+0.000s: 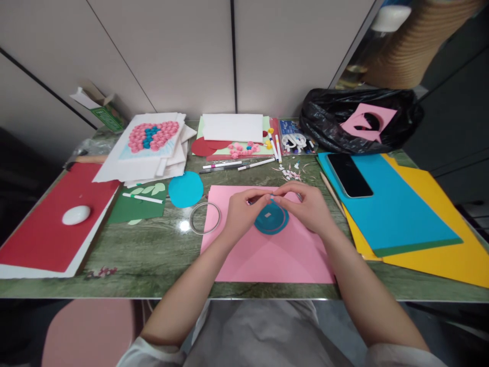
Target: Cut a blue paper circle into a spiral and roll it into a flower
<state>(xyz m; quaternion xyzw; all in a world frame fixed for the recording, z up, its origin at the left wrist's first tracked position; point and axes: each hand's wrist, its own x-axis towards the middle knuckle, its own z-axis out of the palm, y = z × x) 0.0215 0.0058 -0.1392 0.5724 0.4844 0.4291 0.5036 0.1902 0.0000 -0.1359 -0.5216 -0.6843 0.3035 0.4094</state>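
Note:
My left hand [250, 209] and my right hand [305, 204] meet fingertip to fingertip above a round teal lid-like disc [269, 221]. Between the pinched fingertips shows a tiny bluish bit [272, 198], too small to name. The disc has a small pale label and rests on a pink sheet of paper [237, 260]. Left of my left hand, a ring [205, 218] overlaps the sheet's edge. Farther left lies a blue paper circle [185, 189]. Small paper scraps [292, 172] lie just beyond my right hand.
Blue paper [401, 214] with a black phone [349, 175] lies right, over yellow sheets [458, 255]. A black plastic bag [324, 117] stands behind. Leftward are red paper [42, 229], a white mouse [76, 215] and stacked sheets [110, 163]. Pens [255, 164] lie across the back.

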